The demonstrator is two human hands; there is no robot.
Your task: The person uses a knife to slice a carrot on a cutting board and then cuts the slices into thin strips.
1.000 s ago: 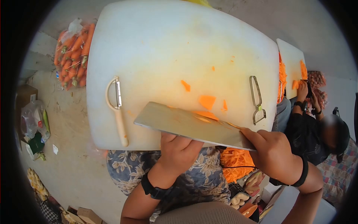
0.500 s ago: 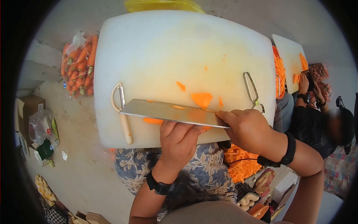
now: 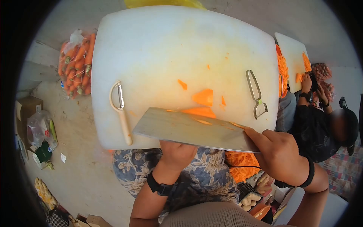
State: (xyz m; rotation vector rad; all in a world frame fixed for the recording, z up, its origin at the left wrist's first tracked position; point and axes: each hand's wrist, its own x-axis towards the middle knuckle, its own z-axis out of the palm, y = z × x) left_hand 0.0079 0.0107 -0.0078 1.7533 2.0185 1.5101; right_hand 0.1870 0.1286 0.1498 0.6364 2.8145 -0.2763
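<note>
A broad cleaver [image 3: 196, 128] lies slantwise over the near part of the white cutting board [image 3: 170, 49], with carrot bits on its blade. My right hand [image 3: 278, 151] grips it at its right end. My left hand [image 3: 177, 151] is at the board's near edge, partly under the blade; its fingers are hidden. Just beyond the blade are a flat orange carrot piece [image 3: 199, 112] and a thicker chunk [image 3: 203, 97], with small scraps around them. A peeler with a pale handle [image 3: 125, 126] rests at the left, a metal peeler [image 3: 256, 92] at the right.
Bagged carrots [image 3: 77, 66] stand left of the board. Shredded carrot [image 3: 244, 166] lies below its near right edge, and more fills an orange basket [image 3: 282, 72] at the right. Farther right, a co-worker [image 3: 315, 121] works at another board [image 3: 293, 56].
The cleaver and my right hand have moved right and toward me. My left hand has slid lower, its fingers now behind the blade. More of the flat carrot piece and the metal peeler shows.
</note>
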